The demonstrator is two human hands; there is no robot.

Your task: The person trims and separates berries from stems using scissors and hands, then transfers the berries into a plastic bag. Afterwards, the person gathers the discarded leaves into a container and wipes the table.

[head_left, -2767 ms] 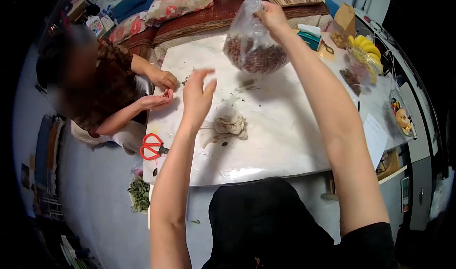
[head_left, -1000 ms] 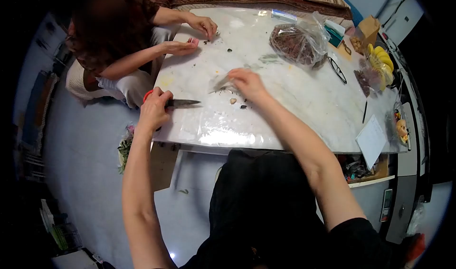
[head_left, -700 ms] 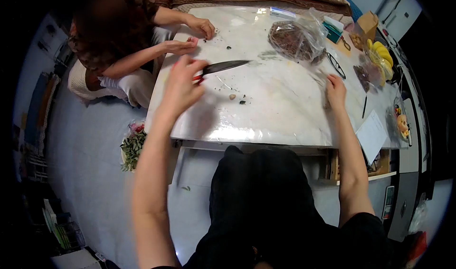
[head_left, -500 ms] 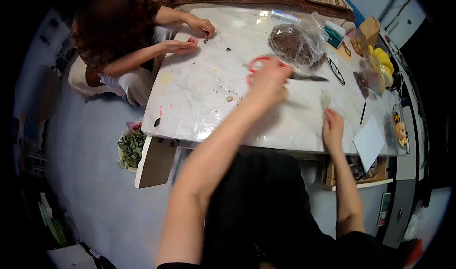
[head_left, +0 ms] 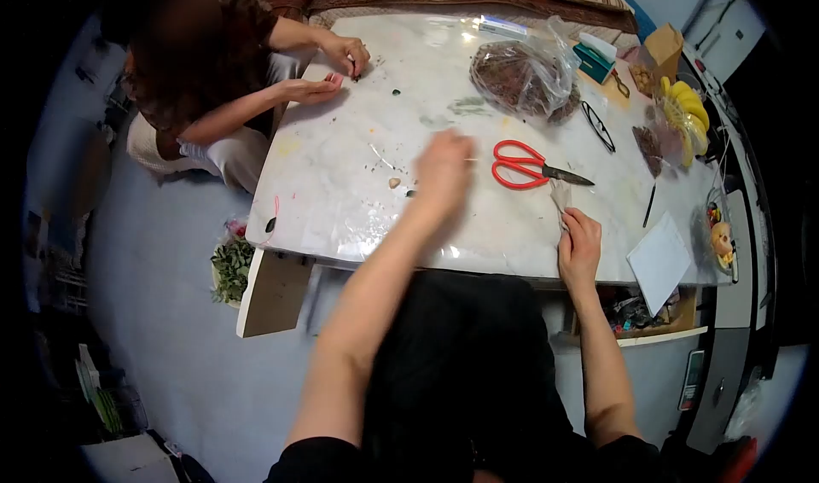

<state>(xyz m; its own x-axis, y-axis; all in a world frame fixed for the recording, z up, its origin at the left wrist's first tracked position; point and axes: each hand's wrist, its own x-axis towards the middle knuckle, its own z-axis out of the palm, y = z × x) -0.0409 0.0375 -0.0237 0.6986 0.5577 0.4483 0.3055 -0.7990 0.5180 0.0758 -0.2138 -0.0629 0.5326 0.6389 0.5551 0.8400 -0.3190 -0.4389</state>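
My left hand is over the middle of the table, its fingers smeared by motion, so whether it holds anything is unclear. To its right, the scissors with red handles lie flat on the table, dark blades pointing right. Close to the front edge, my right hand is closed on a crumpled piece of thin clear plastic that sticks up from its fingers beside the scissors. A pale pebble-like bit and dark crumbs lie left of my left hand.
On the marble-patterned table, a clear bag of brown material, glasses, bananas and white paper stand around. A drawer is pulled out at the front right. At left another person's hands work over the table.
The scissors have left my left hand and now lie on the table. My left hand has moved left and nearer to me. My right hand shifted slightly left, still with the plastic.
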